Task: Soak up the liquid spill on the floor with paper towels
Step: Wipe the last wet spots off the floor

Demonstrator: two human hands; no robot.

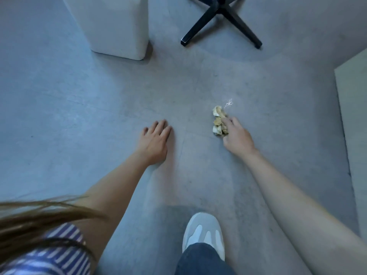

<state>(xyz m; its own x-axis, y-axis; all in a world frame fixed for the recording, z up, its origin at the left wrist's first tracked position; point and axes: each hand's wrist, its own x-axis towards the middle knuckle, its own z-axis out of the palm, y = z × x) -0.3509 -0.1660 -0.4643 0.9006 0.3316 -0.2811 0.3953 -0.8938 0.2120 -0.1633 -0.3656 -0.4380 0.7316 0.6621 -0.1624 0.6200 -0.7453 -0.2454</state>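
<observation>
My right hand (pixel 237 135) grips a crumpled wad of paper towel (pixel 218 121) and holds it down on the grey floor (pixel 99 108). The wad is white with brown wet stains. Just beyond it, up and to the right, a small glistening wet patch (pixel 228 103) shows on the floor. My left hand (pixel 155 139) rests flat on the floor with its fingers straight, well to the left of the wad, and holds nothing.
A white bin (pixel 117 26) stands at the back left. The black star base of a chair (pixel 220 18) is at the back, right of the bin. A pale panel edge (pixel 353 116) runs along the right. My shoe (pixel 204 233) is at the bottom centre.
</observation>
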